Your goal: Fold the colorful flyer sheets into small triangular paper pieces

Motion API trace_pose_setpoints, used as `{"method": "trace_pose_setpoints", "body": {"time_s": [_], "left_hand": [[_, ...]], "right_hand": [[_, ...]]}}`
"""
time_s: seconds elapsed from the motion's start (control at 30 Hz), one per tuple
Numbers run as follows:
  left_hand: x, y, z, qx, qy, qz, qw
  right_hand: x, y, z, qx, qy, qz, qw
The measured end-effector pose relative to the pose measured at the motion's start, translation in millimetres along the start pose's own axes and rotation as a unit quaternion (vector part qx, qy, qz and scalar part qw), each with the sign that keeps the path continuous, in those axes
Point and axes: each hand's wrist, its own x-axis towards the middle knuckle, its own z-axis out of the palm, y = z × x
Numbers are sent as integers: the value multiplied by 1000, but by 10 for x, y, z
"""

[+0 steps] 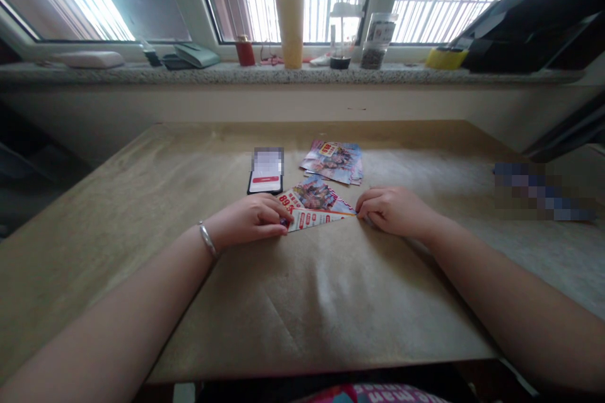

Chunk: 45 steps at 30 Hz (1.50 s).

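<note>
A colourful printed leaflet (316,204) lies folded into a pointed shape on the brown paper-covered table (142,201). My left hand (250,220), with a silver bracelet on the wrist, presses its curled fingers on the leaflet's left end. My right hand (394,210) pinches the leaflet's pointed right tip with closed fingers. A small stack of similar leaflets (334,161) lies just behind. A phone (266,173) with a red-and-white screen rests left of that stack, close to my left hand.
A stone window sill (142,73) runs behind the table with a tall cup of pale yellow drink (288,12), a small red container (244,50), a jar (377,41), a yellow object (444,58) and dark trays (529,31). A blurred item (543,192) lies at the table's right.
</note>
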Motion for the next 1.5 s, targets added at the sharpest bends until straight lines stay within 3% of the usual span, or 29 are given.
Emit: {"method": "trace_pose_setpoints", "body": {"time_s": [0.2,0.37,0.87,1.07,1.37,1.5], "left_hand": [[49,40,106,71,43,-32,996],[74,109,151,147,17,-47,988],[193,274,274,152,27,46,987],[187,225,271,175,51,52,982],[170,207,245,219,78,-2,973],[164,218,236,232,69,-6,970]], "right_hand": [[40,-60,64,7,41,119,992],[93,-109,107,101,80,269,954],[184,-169,189,258,100,254,927],[194,-83,300,362,145,262,883],[224,-164,249,536,176,329,757],[224,-201,201,558,170,349,733]]}}
